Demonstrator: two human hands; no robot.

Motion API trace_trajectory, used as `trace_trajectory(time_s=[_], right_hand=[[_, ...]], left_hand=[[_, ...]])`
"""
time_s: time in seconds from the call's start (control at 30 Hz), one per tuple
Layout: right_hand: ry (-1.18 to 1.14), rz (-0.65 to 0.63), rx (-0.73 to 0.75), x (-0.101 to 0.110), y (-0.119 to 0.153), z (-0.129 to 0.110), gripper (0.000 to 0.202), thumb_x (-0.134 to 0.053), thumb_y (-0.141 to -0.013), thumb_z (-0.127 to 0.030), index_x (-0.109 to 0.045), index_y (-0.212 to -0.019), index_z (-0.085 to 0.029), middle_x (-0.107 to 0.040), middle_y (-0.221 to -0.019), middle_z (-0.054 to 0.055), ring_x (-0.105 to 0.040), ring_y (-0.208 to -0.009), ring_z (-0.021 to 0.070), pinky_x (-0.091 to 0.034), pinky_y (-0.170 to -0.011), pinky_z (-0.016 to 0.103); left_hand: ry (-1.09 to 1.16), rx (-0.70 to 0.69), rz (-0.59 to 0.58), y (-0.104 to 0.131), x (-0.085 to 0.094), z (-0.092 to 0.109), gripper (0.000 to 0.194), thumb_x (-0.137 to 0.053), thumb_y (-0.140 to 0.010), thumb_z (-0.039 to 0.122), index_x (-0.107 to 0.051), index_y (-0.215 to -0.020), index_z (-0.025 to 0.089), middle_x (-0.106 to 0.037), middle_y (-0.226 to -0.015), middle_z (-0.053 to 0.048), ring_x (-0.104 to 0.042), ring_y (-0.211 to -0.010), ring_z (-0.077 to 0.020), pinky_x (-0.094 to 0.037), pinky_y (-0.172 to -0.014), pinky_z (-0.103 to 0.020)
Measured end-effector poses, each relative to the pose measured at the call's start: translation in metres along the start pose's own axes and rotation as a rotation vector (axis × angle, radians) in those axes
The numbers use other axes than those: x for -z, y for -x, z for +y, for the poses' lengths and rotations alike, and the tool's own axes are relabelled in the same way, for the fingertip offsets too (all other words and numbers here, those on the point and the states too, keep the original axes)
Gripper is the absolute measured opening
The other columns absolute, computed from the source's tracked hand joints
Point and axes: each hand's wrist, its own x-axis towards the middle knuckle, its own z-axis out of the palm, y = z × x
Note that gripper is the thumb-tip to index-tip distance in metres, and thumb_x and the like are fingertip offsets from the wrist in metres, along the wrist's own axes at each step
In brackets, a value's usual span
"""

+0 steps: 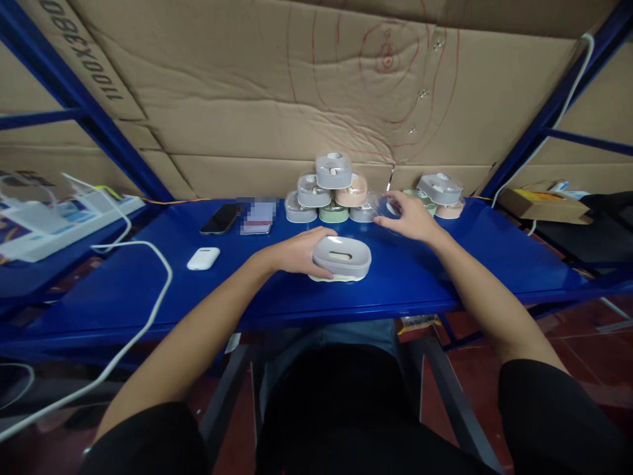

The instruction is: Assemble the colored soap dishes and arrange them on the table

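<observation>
My left hand (304,253) grips the left side of a grey oval box (346,259), which has a slot in its top and rests near the table's front edge. To the right and farther back, my right hand (408,219) has thumb and fingers curved around a clear lid (392,209), partly hard to make out. Just left of that hand, a pyramid of boxes with clear lids has a grey one (333,173) on top, a grey (312,192) and a pink one (352,193) beneath, and a bottom row including a green one (333,212).
Behind my right hand, a grey box (441,189) sits on others. On the blue table (277,295) lie a dark phone (220,218), a blurred flat item (258,217) and a white case (203,258). A white cable (161,290) crosses the left side; cardboard (237,86) stands behind.
</observation>
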Motion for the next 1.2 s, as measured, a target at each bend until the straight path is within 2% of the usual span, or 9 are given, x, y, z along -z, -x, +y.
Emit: trace_trajectory(time_s=[0.27,0.37,0.47,0.57,0.7,0.83,0.97,1.1,1.2], right_hand=[[-0.004,-0.017,0.005,-0.005,-0.001,0.003,0.090,-0.084,-0.081,-0.074,-0.073,-0.147,-0.014,-0.083,-0.128,0.022,-0.079,-0.108,0.0404,-0.063,-0.100,0.059],[-0.010,-0.023,0.012,-0.007,0.000,0.004,0.090,-0.085,-0.081,-0.074,-0.073,-0.147,-0.014,-0.083,-0.127,0.022,-0.079,-0.109,0.0409,-0.063,-0.100,0.060],[-0.065,-0.032,0.077,-0.005,0.002,0.000,0.090,-0.085,-0.082,-0.073,-0.072,-0.150,-0.016,-0.081,-0.135,0.022,-0.078,-0.114,0.0413,-0.063,-0.102,0.061],[-0.145,-0.106,0.249,-0.002,0.007,-0.013,0.083,-0.083,-0.086,-0.070,-0.071,-0.154,-0.023,-0.080,-0.142,0.017,-0.077,-0.122,0.0388,-0.062,-0.106,0.059],[-0.173,-0.234,0.432,-0.007,0.018,-0.037,0.079,-0.084,-0.089,-0.067,-0.072,-0.156,-0.027,-0.077,-0.149,0.014,-0.073,-0.134,0.0381,-0.058,-0.117,0.059],[-0.123,-0.281,0.459,-0.023,0.025,-0.050,0.086,-0.086,-0.088,-0.069,-0.069,-0.160,-0.025,-0.075,-0.149,0.017,-0.070,-0.138,0.0401,-0.056,-0.120,0.061],[-0.142,-0.297,0.472,-0.034,0.026,-0.048,0.088,-0.084,-0.092,-0.068,-0.067,-0.163,-0.019,-0.074,-0.148,0.019,-0.070,-0.138,0.0395,-0.056,-0.122,0.059],[-0.161,-0.327,0.519,-0.038,0.027,-0.047,0.085,-0.083,-0.094,-0.064,-0.064,-0.166,-0.023,-0.071,-0.150,0.018,-0.069,-0.139,0.0377,-0.056,-0.122,0.059],[-0.177,-0.344,0.529,-0.039,0.028,-0.048,0.083,-0.081,-0.096,-0.060,-0.062,-0.168,-0.024,-0.069,-0.152,0.018,-0.069,-0.138,0.0370,-0.057,-0.121,0.059]], left_hand=[[-0.226,0.049,-0.036,0.003,-0.010,0.025,0.102,-0.077,-0.085,0.057,-0.045,-0.172,0.015,-0.061,-0.157,-0.022,-0.061,-0.147,-0.0442,-0.050,-0.126,-0.056],[-0.293,0.046,-0.058,0.000,-0.016,0.025,0.103,-0.071,-0.090,0.062,-0.041,-0.174,0.011,-0.060,-0.161,-0.025,-0.056,-0.151,-0.0459,-0.042,-0.132,-0.061],[-0.219,0.049,-0.054,-0.003,-0.022,0.020,0.106,-0.072,-0.093,0.070,-0.039,-0.177,0.015,-0.053,-0.174,-0.024,-0.047,-0.163,-0.0478,-0.033,-0.138,-0.065],[0.008,0.082,0.025,-0.008,-0.031,0.011,0.126,-0.089,-0.080,0.073,-0.034,-0.179,0.019,-0.044,-0.183,-0.026,-0.043,-0.169,-0.0510,-0.037,-0.137,-0.067],[0.245,0.075,0.125,-0.016,-0.042,0.001,0.145,-0.105,-0.062,0.069,-0.033,-0.178,0.022,-0.053,-0.176,-0.028,-0.054,-0.161,-0.0539,-0.047,-0.130,-0.070],[0.274,0.090,0.174,-0.018,-0.048,-0.004,0.147,-0.110,-0.057,0.063,-0.035,-0.177,0.023,-0.061,-0.168,-0.028,-0.061,-0.155,-0.0557,-0.053,-0.123,-0.073],[0.271,0.146,0.194,-0.018,-0.048,-0.005,0.155,-0.111,-0.054,0.061,-0.028,-0.179,0.022,-0.059,-0.170,-0.030,-0.058,-0.157,-0.0573,-0.053,-0.122,-0.073],[0.259,0.169,0.179,-0.018,-0.047,-0.004,0.158,-0.111,-0.052,0.059,-0.026,-0.179,0.020,-0.063,-0.166,-0.030,-0.060,-0.155,-0.0564,-0.050,-0.125,-0.074],[0.239,0.168,0.196,-0.018,-0.045,-0.003,0.152,-0.111,-0.050,0.059,-0.033,-0.174,0.018,-0.063,-0.165,-0.030,-0.062,-0.153,-0.0556,-0.051,-0.125,-0.072]])
